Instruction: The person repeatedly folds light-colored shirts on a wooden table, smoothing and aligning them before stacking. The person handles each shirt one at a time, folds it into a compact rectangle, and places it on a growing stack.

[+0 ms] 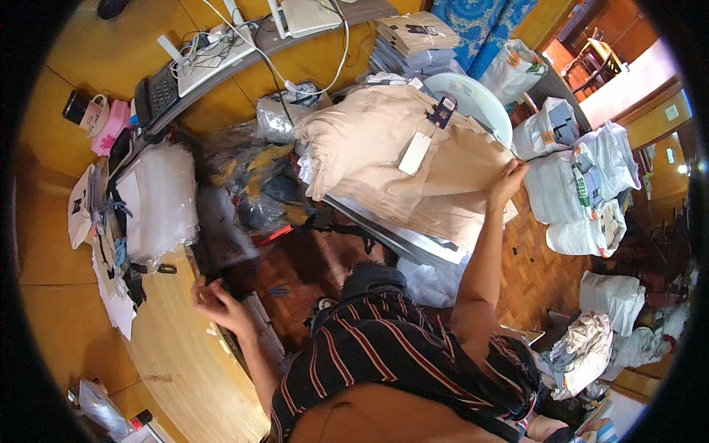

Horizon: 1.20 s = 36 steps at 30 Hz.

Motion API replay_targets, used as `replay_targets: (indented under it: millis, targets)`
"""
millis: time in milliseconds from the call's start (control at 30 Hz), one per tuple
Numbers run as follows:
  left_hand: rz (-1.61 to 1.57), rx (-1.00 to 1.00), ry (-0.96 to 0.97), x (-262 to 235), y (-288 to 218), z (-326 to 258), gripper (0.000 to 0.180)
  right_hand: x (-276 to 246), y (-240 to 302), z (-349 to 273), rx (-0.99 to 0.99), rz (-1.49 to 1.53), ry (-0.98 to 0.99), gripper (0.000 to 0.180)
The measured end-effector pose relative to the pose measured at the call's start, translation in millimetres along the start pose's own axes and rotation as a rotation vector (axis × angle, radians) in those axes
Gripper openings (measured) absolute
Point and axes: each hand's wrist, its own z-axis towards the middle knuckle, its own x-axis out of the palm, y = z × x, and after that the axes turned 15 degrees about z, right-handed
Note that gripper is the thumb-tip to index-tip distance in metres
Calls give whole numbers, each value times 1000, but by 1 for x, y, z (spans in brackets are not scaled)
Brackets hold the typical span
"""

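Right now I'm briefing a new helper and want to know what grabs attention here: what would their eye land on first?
The big heap of folded beige garments with a white hang tag at centre, its right edge gripped by the right hand. Next, the stack of clear plastic bags on the curved wooden table at left, where the left hand rests on the table's edge. White stuffed sacks crowd the floor at right.

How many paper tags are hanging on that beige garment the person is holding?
2 show on the beige garment: a white tag near its middle and a dark tag just above it, towards the collar. The right hand grips the garment's edge; folds may hide others.
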Motion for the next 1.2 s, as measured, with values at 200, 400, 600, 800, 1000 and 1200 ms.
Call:
replay_targets:
  millis: [200,400,600,800,1000,1200]
  targets:
    - [75,81,227,7,-5,-9,38,35,-42,41,47,164,128,24]
    - [177,425,77,0,-73,31,49,44,283,-153,-592,611,1712,13]
    - [200,748,133,-68,-102,35,21,0,332,-202,-798,931,1944,32]
    - [22,412,-47,-193,-105,-13,23,41,338,-252,-1148,731,2498,23]
    - [204,-1,-802,-324,-147,-77,22,63,354,-321,-1718,338,2690,19]
    - [781,-559,681,-443,-187,-116,40,89,499,-272,-1174,1145,2014,31]
